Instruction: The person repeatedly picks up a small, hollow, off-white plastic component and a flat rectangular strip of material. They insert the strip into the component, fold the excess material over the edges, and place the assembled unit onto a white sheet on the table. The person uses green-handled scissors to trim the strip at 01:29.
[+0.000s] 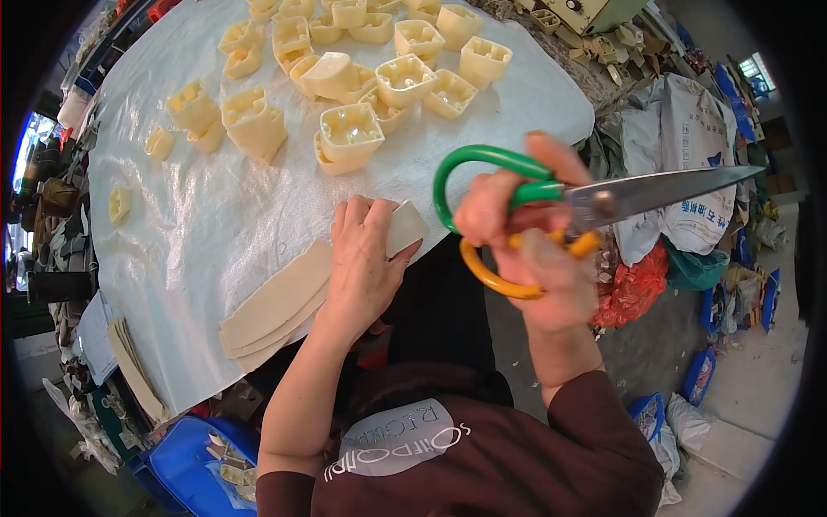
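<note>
My right hand (547, 258) is raised over the table's right edge, its fingers through and around the handles of a large pair of scissors (668, 193). One handle loop is green, the other orange. The grey blades point right and look nearly closed. At the table's near edge my left hand (362, 250) grips cream flat strips (280, 297), fingers on top and thumb at the side. The strips lie fanned out to the left of the hand, and one end (408, 226) sticks out past the fingers. The scissors are apart from the strips.
Many cream moulded cups (351, 129) crowd the far part of the white-covered table (189, 267). More strips (136, 370) hang at its left edge. A blue bin (194, 470) stands lower left. White sacks (680, 155) and a red bag (636, 289) stand right.
</note>
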`<action>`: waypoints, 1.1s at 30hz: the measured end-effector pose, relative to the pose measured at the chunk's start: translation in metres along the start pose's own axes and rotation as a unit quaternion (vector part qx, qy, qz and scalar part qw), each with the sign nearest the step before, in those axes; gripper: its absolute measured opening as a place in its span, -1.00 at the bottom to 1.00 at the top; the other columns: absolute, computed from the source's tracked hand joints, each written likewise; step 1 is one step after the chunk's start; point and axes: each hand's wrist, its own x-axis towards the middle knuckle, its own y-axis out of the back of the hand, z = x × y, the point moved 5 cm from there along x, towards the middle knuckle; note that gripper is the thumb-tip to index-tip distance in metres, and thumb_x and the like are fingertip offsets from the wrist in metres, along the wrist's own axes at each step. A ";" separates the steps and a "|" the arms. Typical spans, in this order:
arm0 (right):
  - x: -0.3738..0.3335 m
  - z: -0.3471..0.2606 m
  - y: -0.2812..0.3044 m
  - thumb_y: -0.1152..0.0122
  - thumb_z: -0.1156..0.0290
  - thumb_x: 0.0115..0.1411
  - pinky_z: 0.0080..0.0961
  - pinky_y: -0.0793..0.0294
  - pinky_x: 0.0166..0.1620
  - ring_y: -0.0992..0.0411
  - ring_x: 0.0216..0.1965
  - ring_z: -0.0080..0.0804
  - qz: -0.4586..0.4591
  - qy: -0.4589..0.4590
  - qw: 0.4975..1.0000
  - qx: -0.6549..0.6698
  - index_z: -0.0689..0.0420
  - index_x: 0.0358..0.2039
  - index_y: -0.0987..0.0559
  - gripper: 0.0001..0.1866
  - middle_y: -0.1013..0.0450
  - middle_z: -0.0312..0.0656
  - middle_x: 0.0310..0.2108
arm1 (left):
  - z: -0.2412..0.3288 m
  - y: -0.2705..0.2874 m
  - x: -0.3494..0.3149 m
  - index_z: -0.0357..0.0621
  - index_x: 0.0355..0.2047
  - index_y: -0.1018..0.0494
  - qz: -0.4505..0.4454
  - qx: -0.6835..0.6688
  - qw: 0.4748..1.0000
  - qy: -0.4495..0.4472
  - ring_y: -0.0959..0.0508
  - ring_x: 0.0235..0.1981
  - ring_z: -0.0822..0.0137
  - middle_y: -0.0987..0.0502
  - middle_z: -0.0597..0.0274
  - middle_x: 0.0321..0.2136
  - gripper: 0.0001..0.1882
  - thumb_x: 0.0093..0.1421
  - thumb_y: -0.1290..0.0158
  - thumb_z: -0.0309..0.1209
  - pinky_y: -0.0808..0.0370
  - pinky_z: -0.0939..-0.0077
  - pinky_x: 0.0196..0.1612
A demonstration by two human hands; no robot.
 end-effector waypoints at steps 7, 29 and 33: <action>0.012 0.018 0.002 0.01 0.53 0.10 -0.64 -0.23 -0.34 -0.20 -0.44 -0.61 -0.016 -0.045 0.997 0.064 0.26 0.12 -0.17 -0.46 -0.28 -0.26 -0.44 | 0.000 0.001 0.001 -0.21 -0.29 -0.33 -0.002 0.004 1.000 -0.003 -0.29 -0.24 0.02 -0.30 0.05 -0.35 -0.65 -0.11 -0.19 -0.49 -0.25 0.23 -0.17; 0.009 0.024 -0.001 0.01 0.47 0.13 -0.74 -0.22 -0.33 -0.21 -0.41 -0.69 -0.056 -0.067 0.996 -0.003 0.30 0.14 -0.14 -0.45 -0.30 -0.30 -0.41 | -0.001 0.002 0.002 -0.23 -0.30 -0.31 0.004 -0.003 1.000 -0.006 -0.30 -0.26 0.01 -0.30 0.03 -0.36 -0.64 -0.11 -0.19 -0.51 -0.29 0.22 -0.19; 0.013 0.028 0.005 0.00 0.48 0.14 -0.74 -0.24 -0.34 -0.22 -0.42 -0.73 -0.067 -0.093 0.991 0.074 0.30 0.13 -0.15 -0.46 -0.31 -0.34 -0.40 | -0.001 0.004 0.002 -0.23 -0.32 -0.30 -0.001 -0.003 1.000 -0.006 -0.30 -0.26 0.01 -0.30 0.04 -0.37 -0.66 -0.10 -0.18 -0.51 -0.30 0.22 -0.19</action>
